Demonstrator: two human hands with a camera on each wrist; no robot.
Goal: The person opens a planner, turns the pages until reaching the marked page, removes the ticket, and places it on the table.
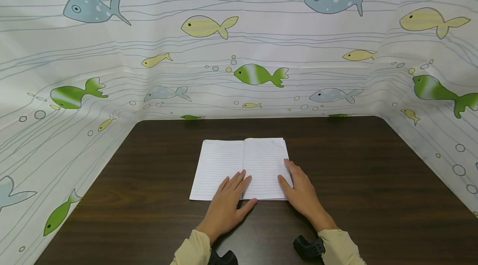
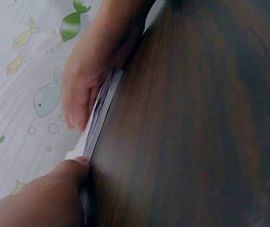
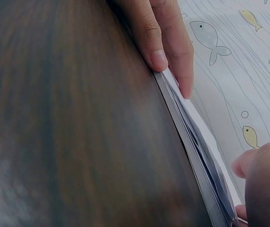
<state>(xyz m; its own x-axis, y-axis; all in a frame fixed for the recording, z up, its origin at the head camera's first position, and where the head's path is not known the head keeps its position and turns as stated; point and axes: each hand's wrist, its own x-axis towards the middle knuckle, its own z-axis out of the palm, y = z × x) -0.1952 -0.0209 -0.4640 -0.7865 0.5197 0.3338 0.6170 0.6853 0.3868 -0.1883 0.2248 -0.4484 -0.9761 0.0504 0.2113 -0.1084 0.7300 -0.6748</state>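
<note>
Head view: left hand (image 1: 228,211), right hand (image 1: 304,192), unclenched, touch notebook (image 1: 261,157) near table's (image 1: 358,165) far edge; wrist views give me page edges (image 3: 194,135).

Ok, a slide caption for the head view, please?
An open lined notebook on a dark table, left hand by its fold, right hand at its right edge.

Left hand (image 1: 228,205) palm down, thumb spread; right hand (image 1: 303,192) likewise.

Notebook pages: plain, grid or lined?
White notebook pages, lined with thin horizontal rules; best in the head view.
</note>
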